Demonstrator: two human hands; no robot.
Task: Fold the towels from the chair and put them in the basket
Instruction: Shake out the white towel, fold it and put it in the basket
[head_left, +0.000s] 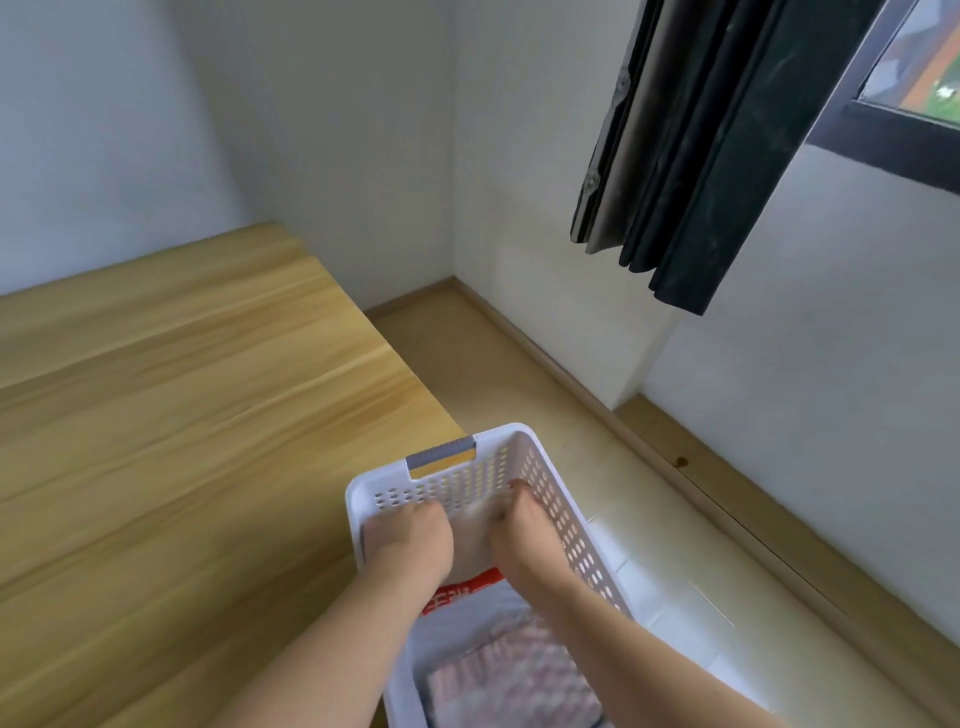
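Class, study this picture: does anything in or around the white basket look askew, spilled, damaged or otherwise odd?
Nothing stands out. The white basket looks intact; both hands, left and right, reach into its far end over a pale towel. Folded cloth lies inside its near end; nothing has spilled onto the floor.

- A red band (464, 590) with white characters lies across a pale cloth inside the white basket (566, 525), between the 2 forearms.
- The characters look like Chinese script, but blur and the left forearm covering part of the band keep them from being read.
- No other text, number, brand or sign can be read anywhere in the view.
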